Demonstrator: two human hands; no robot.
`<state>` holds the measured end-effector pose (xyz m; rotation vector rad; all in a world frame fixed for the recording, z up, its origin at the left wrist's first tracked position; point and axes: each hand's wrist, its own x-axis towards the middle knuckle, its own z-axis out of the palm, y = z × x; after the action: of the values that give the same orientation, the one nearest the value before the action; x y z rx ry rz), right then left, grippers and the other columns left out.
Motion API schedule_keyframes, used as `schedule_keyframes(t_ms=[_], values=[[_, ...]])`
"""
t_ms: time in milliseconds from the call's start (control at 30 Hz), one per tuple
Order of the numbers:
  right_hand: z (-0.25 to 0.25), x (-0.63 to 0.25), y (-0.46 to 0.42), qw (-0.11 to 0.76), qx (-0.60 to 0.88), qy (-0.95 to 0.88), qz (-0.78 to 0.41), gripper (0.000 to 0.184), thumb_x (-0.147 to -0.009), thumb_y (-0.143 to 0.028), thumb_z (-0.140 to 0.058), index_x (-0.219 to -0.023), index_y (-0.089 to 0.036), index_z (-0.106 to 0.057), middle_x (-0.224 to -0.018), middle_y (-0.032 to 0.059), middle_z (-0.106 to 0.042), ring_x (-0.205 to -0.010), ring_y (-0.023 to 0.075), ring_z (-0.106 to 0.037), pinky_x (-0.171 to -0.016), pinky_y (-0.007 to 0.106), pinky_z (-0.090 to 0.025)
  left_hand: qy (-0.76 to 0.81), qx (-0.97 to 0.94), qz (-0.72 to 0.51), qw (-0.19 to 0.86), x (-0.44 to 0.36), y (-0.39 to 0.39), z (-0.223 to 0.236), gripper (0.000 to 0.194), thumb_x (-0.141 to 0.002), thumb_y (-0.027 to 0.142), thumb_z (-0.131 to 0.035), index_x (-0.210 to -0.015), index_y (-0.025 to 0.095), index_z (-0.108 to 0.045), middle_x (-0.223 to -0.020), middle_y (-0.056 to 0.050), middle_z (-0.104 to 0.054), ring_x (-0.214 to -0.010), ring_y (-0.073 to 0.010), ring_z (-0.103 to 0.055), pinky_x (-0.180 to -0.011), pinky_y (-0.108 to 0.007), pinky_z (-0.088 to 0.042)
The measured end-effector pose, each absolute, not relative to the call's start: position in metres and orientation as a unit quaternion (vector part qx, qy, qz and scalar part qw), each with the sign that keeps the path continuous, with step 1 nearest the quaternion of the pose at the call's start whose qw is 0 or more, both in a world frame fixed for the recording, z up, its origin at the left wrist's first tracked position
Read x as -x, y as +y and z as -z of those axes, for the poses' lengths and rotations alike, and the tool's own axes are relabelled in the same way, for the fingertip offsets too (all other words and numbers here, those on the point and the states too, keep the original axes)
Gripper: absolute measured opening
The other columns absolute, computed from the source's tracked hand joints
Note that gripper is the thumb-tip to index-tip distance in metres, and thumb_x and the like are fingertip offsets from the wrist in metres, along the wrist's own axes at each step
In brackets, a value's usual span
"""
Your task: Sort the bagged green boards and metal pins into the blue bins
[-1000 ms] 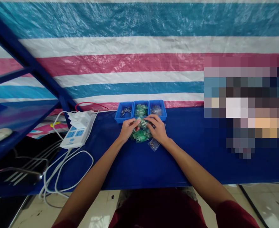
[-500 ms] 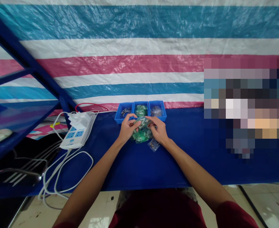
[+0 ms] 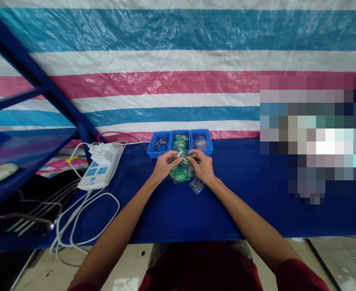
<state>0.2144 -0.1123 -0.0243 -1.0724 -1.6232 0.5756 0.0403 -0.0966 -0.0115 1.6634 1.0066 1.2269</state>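
My left hand (image 3: 165, 165) and my right hand (image 3: 203, 165) pinch a small clear plastic bag (image 3: 184, 158) between them, thumbs and fingers closed on its two sides. Pale slim pieces show inside it, too small to name. Right below lies a pile of green-tinted plastic packets (image 3: 179, 174), partly covered by my fingers. Near my right wrist rests another clear bag (image 3: 196, 186) holding small metal-coloured parts. Just beyond my fingertips are three blue bins in a row: the left bin (image 3: 156, 153) has loose metal pins, the middle bin (image 3: 180, 132) green packets, the right bin (image 3: 207, 152) clear bags.
A white power strip (image 3: 95, 173) with adapters plugged in sits to the left, its white cables (image 3: 74, 226) looping over the table's front edge. A blue metal frame (image 3: 49, 95) slants up at far left, by a shelf with a pale mouse (image 3: 0, 173). A blurred-out patch covers the right.
My left fingers, raised half a second ago, have come down onto the bag. The bag has turned slightly between my hands. Bins and pile stay in place.
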Motion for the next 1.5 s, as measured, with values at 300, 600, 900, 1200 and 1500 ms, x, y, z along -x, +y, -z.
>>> schedule_keyframes(t_ms=[300,600,900,1200,1500], values=[[0.021,-0.216,-0.114,0.510,0.385,-0.743,-0.200,0.031,-0.082,-0.017,-0.045,-0.107,-0.020,-0.064,-0.107,0.0071,-0.062,-0.074,0.0135,-0.061,-0.071,0.029,-0.052,0.407,-0.623,-0.502,0.441,-0.038,-0.099,0.006,0.034,-0.074,0.043,-0.071,-0.091,0.016,-0.064,-0.060,0.002,-0.062,-0.048,-0.0108,-0.058,-0.054,-0.023,-0.048],[0.022,-0.215,-0.112,0.513,0.436,-0.720,-0.168,0.026,-0.090,-0.036,-0.050,-0.080,-0.018,-0.066,-0.073,0.0035,-0.064,-0.065,0.0144,-0.057,-0.066,0.027,-0.046,0.392,-0.688,-0.486,0.369,-0.037,-0.095,0.010,0.036,-0.073,0.050,-0.069,-0.081,0.015,-0.068,-0.079,-0.004,-0.062,-0.065,-0.0125,-0.056,-0.057,-0.022,-0.045],[0.022,-0.217,-0.110,0.536,0.503,-0.656,-0.172,0.031,-0.092,-0.034,-0.041,-0.097,-0.018,-0.067,-0.078,0.0033,-0.068,-0.067,0.0151,-0.061,-0.070,0.027,-0.047,0.492,-0.660,-0.511,0.249,-0.040,-0.060,-0.007,0.028,-0.082,0.041,-0.060,-0.094,0.016,-0.063,-0.061,0.002,-0.057,-0.050,-0.0119,-0.052,-0.053,-0.023,-0.042],[0.018,-0.221,-0.109,0.531,0.553,-0.627,-0.141,0.030,-0.088,-0.030,-0.041,-0.091,-0.017,-0.068,-0.078,0.0040,-0.069,-0.067,0.0161,-0.061,-0.070,0.028,-0.048,0.479,-0.781,-0.400,0.027,-0.046,-0.062,-0.019,0.029,-0.088,0.028,-0.051,-0.114,0.018,-0.060,-0.111,-0.008,-0.060,-0.070,-0.0139,-0.057,-0.077,-0.028,-0.045],[0.012,-0.229,-0.104,0.280,0.700,-0.648,-0.108,0.019,-0.078,-0.019,-0.052,-0.084,-0.020,-0.071,-0.084,0.0085,-0.071,-0.080,0.0227,-0.066,-0.072,0.032,-0.048,0.444,-0.857,-0.236,0.116,-0.020,-0.087,0.009,0.024,-0.086,0.037,-0.054,-0.093,0.019,-0.068,-0.080,-0.004,-0.066,-0.065,-0.0163,-0.058,-0.067,-0.027,-0.044]])
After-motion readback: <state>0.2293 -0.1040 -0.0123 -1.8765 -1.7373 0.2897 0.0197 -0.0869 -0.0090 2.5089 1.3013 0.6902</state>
